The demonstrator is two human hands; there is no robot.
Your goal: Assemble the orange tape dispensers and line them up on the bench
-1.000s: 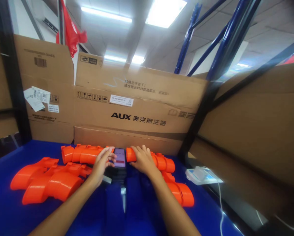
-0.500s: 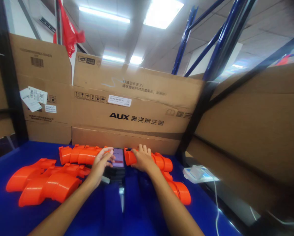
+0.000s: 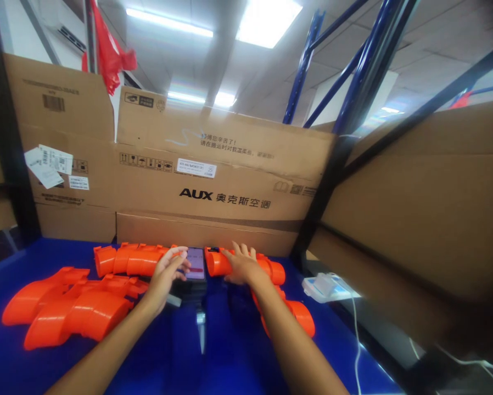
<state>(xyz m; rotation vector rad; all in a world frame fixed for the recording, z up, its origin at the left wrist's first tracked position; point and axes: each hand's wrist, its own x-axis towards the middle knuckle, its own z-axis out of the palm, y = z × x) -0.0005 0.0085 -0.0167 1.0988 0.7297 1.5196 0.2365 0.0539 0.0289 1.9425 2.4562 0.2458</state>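
Your right hand lies open over an orange pipe piece and your left hand, fingers loose, touches the phone between them on the blue table, so tap lightly

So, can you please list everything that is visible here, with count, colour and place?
orange plastic parts: several, orange; a row at the back, a pile at left, more at right under the right forearm.
phone: one, dark with lit screen; between the two hands.
table: one, blue; under everything.
cardboard boxes: several, brown; behind the table and at right.
white device: one, white, with cable; right edge of table.
red cloth: one, red; top left.
shelf posts: several, blue; top right.
left hand: at the phone's left edge, fingers bent.
right hand: laid on an orange part.
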